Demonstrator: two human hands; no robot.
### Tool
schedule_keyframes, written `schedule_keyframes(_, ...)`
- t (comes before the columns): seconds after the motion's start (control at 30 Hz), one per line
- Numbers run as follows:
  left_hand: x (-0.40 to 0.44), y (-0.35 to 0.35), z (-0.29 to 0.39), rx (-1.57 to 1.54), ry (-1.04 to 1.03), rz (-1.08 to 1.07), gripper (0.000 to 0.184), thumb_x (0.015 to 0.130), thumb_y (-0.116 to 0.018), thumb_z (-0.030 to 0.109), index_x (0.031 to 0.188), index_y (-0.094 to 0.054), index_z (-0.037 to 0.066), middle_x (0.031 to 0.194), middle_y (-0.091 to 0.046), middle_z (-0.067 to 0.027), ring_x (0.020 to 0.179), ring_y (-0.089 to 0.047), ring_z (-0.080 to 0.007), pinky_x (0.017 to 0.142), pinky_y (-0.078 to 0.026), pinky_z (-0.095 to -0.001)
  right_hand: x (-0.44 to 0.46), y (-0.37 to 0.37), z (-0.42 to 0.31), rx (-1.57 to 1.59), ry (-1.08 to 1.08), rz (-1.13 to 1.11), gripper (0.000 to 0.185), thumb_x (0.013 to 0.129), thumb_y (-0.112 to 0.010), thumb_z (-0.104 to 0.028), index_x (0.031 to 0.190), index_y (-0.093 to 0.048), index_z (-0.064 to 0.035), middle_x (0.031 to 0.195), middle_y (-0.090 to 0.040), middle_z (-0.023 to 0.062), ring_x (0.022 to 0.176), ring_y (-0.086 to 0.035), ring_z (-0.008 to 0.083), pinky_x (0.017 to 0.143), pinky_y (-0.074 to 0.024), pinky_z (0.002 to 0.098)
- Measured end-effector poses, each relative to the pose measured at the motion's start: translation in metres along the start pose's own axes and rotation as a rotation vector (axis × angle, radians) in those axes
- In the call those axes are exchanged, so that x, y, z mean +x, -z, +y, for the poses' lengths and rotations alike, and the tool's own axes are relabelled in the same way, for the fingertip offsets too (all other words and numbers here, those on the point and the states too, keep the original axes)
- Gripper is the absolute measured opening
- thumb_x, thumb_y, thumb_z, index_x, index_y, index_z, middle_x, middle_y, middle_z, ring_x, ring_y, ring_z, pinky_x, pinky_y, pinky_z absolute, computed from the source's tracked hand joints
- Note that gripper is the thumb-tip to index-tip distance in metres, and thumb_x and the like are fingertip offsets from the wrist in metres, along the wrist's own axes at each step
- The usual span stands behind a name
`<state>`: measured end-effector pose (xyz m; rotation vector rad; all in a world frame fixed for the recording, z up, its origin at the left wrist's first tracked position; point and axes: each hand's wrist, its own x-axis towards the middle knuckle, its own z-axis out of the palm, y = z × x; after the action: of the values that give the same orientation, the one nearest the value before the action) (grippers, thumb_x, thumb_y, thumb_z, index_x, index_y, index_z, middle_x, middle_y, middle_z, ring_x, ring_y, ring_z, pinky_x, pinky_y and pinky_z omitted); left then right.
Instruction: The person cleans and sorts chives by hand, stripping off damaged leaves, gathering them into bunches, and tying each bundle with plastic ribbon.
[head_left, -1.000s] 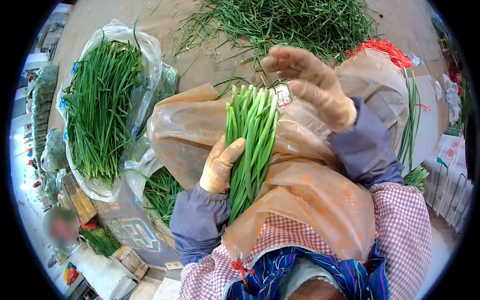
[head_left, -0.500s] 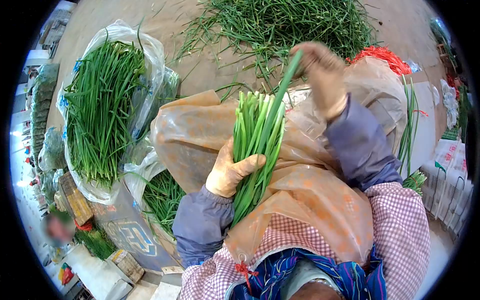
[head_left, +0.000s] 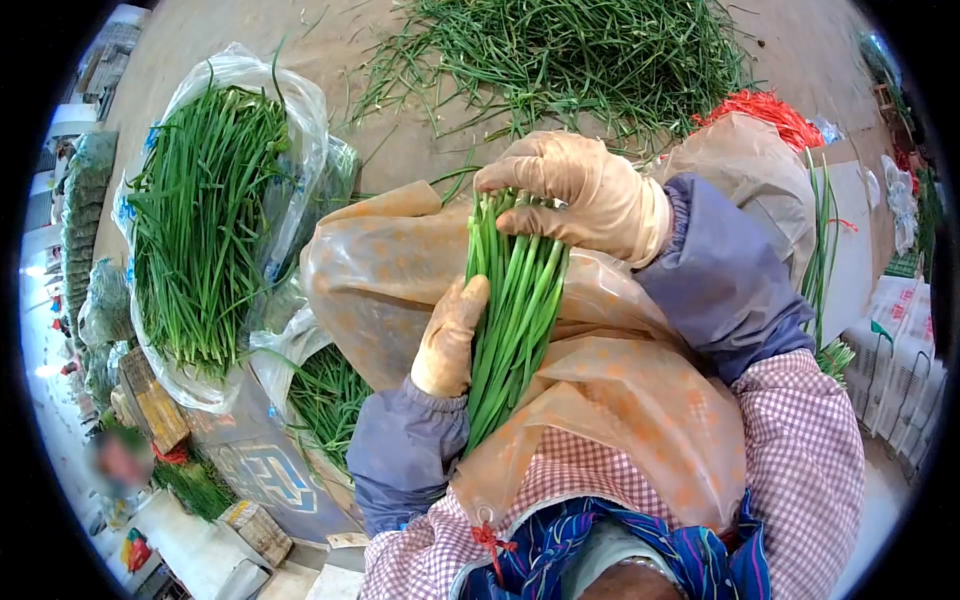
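Note:
A bundle of green stalks (head_left: 515,325) lies over the plastic apron on my lap, its pale cut ends pointing away from me. My gloved left hand (head_left: 450,338) is wrapped round the bundle's left side, thumb on top and fingers hidden beneath. At the far end my gloved right hand (head_left: 580,195) closes over the pale ends, its fingers above them and the thumb across the stalks. The translucent apron (head_left: 620,400) with orange marks covers my knees.
Loose green stalks (head_left: 580,60) are heaped on the ground ahead. An open plastic bag of long green stalks (head_left: 205,225) lies at the left. Red ties (head_left: 765,112) sit beyond my right knee, with white crates (head_left: 895,360) at the far right. A blurred person (head_left: 120,460) is at the lower left.
A single leaf held up by my right hand half a second ago is no longer apart from the bundle. My right hand has come down and left onto the pale ends. My left thumb has shifted left.

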<state>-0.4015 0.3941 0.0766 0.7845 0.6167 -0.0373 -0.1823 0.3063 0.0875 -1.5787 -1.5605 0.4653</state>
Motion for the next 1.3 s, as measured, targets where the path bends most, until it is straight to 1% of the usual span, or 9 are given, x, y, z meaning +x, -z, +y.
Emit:
schedule_keyframes(0.23,-0.002,-0.009,0.006,-0.041,0.010,-0.029,0.050,0.099,-0.050,0.041,0.124,-0.057,-0.002,0.106,-0.068,-0.0095,0.088,-0.064,-0.0148,0.078,-0.052,-0.0286,0.002,0.012,0.036,0.633,-0.199,0.398,0.040,0.098,-0.052,-0.045,0.118,-0.068,-0.0152,0.113,-0.069,0.0036,0.108,-0.061,0.0159,0.096,-0.0453,0.0368)
schedule_keyframes(0.43,0.000,-0.005,0.006,-0.087,0.079,-0.026,0.052,0.099,-0.049,0.038,0.132,-0.051,-0.002,0.120,-0.063,-0.0153,0.102,-0.065,-0.0239,0.090,-0.053,-0.0371,-0.016,-0.015,0.016,0.464,-0.180,-0.195,0.055,0.098,-0.053,-0.043,0.138,-0.051,-0.0054,0.136,-0.057,0.0135,0.131,-0.048,0.0276,0.110,-0.0355,0.0382)
schedule_keyframes(0.57,-0.003,-0.007,0.005,-0.204,0.100,0.013,0.052,0.099,-0.050,0.037,0.135,-0.048,-0.001,0.124,-0.061,-0.0179,0.105,-0.065,-0.0293,0.093,-0.053,-0.0429,-0.024,0.016,0.030,1.289,-0.385,0.476,0.063,0.095,-0.057,-0.044,0.146,-0.037,-0.0121,0.123,-0.061,0.0135,0.116,-0.056,0.0223,0.096,-0.0455,0.0393)
schedule_keyframes(0.67,-0.002,-0.015,0.010,-0.173,0.085,0.075,0.054,0.099,-0.050,0.040,0.131,-0.050,-0.004,0.118,-0.065,-0.0164,0.098,-0.067,-0.0244,0.086,-0.055,-0.0365,-0.069,0.003,0.045,1.344,-0.490,0.515,0.079,0.089,-0.054,-0.063,0.144,-0.035,-0.0081,0.136,-0.053,0.0155,0.123,-0.053,0.0268,0.101,-0.0452,0.0420)
schedule_keyframes(0.77,0.002,-0.010,0.005,-0.115,0.052,0.020,0.051,0.097,-0.055,0.035,0.131,-0.051,-0.003,0.117,-0.064,-0.0141,0.098,-0.065,-0.0214,0.086,-0.053,-0.0343,-0.089,-0.039,0.004,1.771,-0.246,0.263,0.055,0.101,-0.046,-0.038,0.146,-0.032,-0.0103,0.139,-0.050,0.0108,0.125,-0.050,0.0259,0.107,-0.0402,0.0380)
schedule_keyframes(0.87,-0.001,-0.002,0.009,0.487,-0.060,-0.008,0.050,0.090,-0.062,0.027,0.129,-0.051,-0.003,0.115,-0.063,-0.0110,0.100,-0.062,-0.0199,0.086,-0.052,-0.0330,-0.078,-0.066,-0.035,1.973,-0.555,0.395,0.074,0.085,-0.073,-0.012,0.147,-0.033,-0.0138,0.136,-0.052,0.0064,0.120,-0.055,0.0203,0.098,-0.0484,0.0375)
schedule_keyframes(1.0,0.003,-0.019,0.033,0.745,0.081,0.027,0.067,0.075,-0.076,0.014,0.132,-0.045,-0.002,0.114,-0.060,-0.0124,0.100,-0.062,-0.0237,0.084,-0.053,-0.0357,-0.040,-0.078,-0.037,1.312,-0.568,0.422,0.075,0.080,-0.078,-0.017,0.144,-0.041,-0.0079,0.109,-0.062,0.0009,0.101,-0.057,0.0131,0.090,-0.0483,0.0284)
schedule_keyframes(1.13,0.017,-0.031,0.043,0.358,0.145,-0.192,0.079,0.070,-0.079,0.012,0.136,-0.038,0.000,0.114,-0.060,-0.0138,0.096,-0.064,-0.0273,0.080,-0.055,-0.0383,-0.021,-0.041,-0.050,0.944,-0.555,0.438,0.045,0.069,-0.081,-0.031,0.103,-0.063,-0.0069,0.088,-0.065,0.0043,0.086,-0.061,0.0167,0.076,-0.0491,0.0322)
schedule_keyframes(1.3,0.058,-0.030,0.036,0.392,0.114,-0.116,0.071,0.073,-0.078,0.013,0.133,-0.042,0.002,0.115,-0.059,-0.0107,0.098,-0.062,-0.0232,0.081,-0.053,-0.0364,-0.013,-0.008,-0.029,0.763,-0.481,0.370,0.055,0.072,-0.077,-0.034,0.116,-0.059,-0.0064,0.090,-0.067,0.0096,0.089,-0.063,0.0229,0.081,-0.0493,0.0352)
